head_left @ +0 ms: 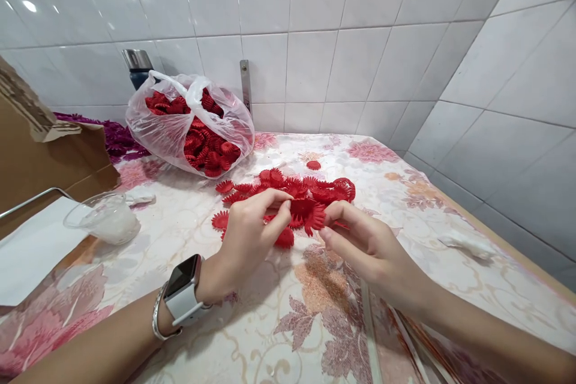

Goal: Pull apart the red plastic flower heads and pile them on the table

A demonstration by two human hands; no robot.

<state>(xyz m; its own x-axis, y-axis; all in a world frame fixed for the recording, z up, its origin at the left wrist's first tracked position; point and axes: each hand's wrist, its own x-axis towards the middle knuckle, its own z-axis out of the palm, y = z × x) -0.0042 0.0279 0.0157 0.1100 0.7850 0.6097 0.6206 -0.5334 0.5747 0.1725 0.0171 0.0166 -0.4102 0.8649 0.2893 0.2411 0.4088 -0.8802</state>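
Note:
Between my two hands is a red fringed strip [308, 211], its cut edge hanging down in petal-like points. My left hand [256, 225] pinches the strip's left end between thumb and fingers. At its right end, the thumb and fingers of my right hand [360, 240] close on the curled fringe. Behind and below the strip, several red fringed paper flowers [243, 188] lie in a loose pile on the flowered tablecloth [252, 336]. One small red piece [314, 165] sits apart, beyond the pile.
A clear plastic bag [157, 132] full of red flowers stands at the back, a dark bottle [138, 66] behind it. To the left are a cardboard box [54, 150], purple fringed pieces [119, 138], a plastic cup of whitish stuff [108, 222] and white paper [36, 252]. Tiled walls border the table.

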